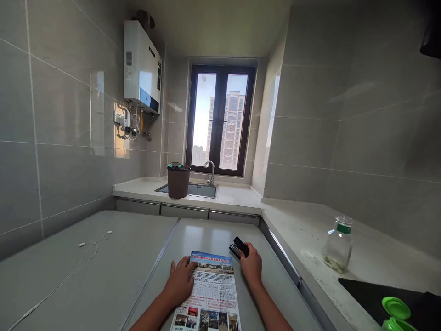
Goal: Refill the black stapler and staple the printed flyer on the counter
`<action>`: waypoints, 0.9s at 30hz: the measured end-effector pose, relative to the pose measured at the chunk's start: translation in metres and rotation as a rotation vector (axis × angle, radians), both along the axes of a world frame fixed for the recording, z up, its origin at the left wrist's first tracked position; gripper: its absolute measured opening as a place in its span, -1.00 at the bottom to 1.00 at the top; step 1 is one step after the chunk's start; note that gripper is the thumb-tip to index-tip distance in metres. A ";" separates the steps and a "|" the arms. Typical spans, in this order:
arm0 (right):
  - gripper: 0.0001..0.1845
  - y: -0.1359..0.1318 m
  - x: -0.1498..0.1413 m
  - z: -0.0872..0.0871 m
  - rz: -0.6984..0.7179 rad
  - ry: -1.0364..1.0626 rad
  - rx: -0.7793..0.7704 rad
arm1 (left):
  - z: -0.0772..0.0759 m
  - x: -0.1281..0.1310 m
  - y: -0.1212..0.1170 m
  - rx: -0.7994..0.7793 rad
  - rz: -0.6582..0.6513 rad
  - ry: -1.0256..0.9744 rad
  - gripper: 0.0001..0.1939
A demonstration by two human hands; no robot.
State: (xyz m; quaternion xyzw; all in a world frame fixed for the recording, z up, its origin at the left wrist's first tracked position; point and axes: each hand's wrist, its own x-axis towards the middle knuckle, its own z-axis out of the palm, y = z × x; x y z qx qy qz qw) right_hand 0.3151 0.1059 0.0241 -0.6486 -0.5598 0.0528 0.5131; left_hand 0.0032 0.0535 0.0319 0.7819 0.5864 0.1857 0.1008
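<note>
A printed flyer with a blue top edge and rows of small photos lies flat on the grey table. My left hand rests on the flyer's left edge, fingers stretched out and spread. Just right of the flyer's top corner, my right hand is closed around a black stapler. The stapler points up and left, its jaws apart, and stays clear of the paper. Part of its body is hidden by my fingers.
A white cable trails over the table's left side. Behind are a sink, a faucet and a brown bin. On the right counter stand a glass jar and a green-lidded container by a black panel.
</note>
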 end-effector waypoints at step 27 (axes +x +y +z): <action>-0.61 -0.003 -0.013 0.000 0.270 -0.089 -0.061 | -0.019 -0.004 0.003 0.060 -0.086 -0.090 -0.47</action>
